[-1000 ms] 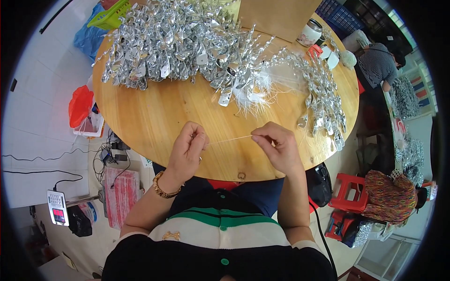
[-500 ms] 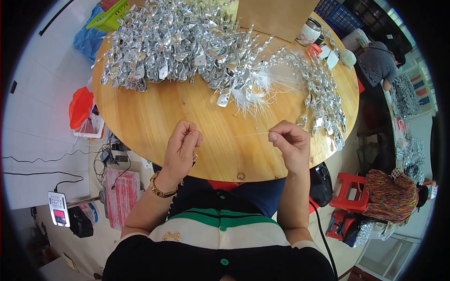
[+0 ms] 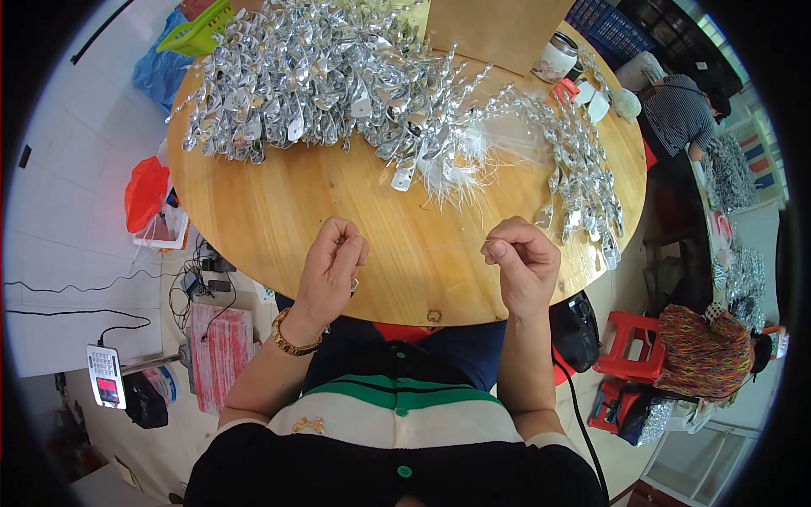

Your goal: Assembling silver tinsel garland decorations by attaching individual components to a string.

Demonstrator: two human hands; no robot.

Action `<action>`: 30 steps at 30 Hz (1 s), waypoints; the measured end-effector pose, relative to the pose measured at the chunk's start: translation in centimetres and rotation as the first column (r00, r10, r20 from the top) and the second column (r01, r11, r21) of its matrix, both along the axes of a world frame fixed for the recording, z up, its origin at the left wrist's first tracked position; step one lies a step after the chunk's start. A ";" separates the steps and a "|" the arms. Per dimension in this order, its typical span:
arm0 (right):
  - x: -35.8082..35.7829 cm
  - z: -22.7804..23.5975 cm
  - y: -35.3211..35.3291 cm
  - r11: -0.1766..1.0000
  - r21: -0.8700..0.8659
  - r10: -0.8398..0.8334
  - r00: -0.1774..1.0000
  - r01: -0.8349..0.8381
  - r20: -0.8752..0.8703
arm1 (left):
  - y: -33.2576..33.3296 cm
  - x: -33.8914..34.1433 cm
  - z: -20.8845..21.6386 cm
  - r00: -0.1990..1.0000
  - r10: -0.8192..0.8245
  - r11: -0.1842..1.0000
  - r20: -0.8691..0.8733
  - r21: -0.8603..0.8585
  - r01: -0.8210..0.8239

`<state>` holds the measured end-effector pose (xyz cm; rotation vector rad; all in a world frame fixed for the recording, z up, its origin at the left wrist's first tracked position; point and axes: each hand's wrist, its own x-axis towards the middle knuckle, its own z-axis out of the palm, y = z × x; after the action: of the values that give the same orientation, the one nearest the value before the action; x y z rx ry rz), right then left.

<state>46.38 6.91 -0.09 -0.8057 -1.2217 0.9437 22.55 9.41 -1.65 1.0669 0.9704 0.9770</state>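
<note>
Above the near part of a round wooden table (image 3: 380, 253), both my hands are closed in a pinch, apart from each other. A thin clear thread (image 3: 460, 247) runs faintly between them. My left hand (image 3: 334, 266) has its fingers curled round one end, with the fingertips partly hidden. My right hand (image 3: 524, 264) pinches the other end between thumb and forefinger. Beyond them lies a large heap of shiny silver twisted strips (image 3: 312, 84). A loose bunch of white threads (image 3: 456, 173) rests at the heap's right edge, and more silver twisted strips (image 3: 583, 177) hang over the table's right side.
A cardboard box (image 3: 498, 34) and a jar (image 3: 557, 57) stand at the back. A green basket (image 3: 196, 29) is at the far left. Red stools (image 3: 632, 346) and two other people, one in a patterned top (image 3: 701, 351), are to the right. Cables (image 3: 203, 279) lie at left.
My hands have barely moved. The right hand has shifted very slightly, and the thread between the hands shows more faintly.
</note>
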 end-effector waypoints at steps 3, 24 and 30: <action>-0.2 0.8 -0.2 0.998 -0.061 -0.022 1.000 0.022 0.001 | -0.1 -0.1 -0.1 1.000 -0.020 1.000 -0.003 -0.014 0.020; -3.8 2.1 -0.2 0.993 -0.110 0.080 0.961 -0.052 0.266 | -0.1 2.2 1.5 0.998 -0.053 0.898 0.025 0.438 0.037; -3.6 1.8 0.1 0.989 -0.095 0.138 0.944 -0.115 0.299 | 0.1 2.3 1.7 0.989 -0.140 0.900 0.055 0.422 0.104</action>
<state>42.74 7.03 1.73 -0.9683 -1.5273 0.9995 24.85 9.47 0.02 1.4139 0.6254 1.1459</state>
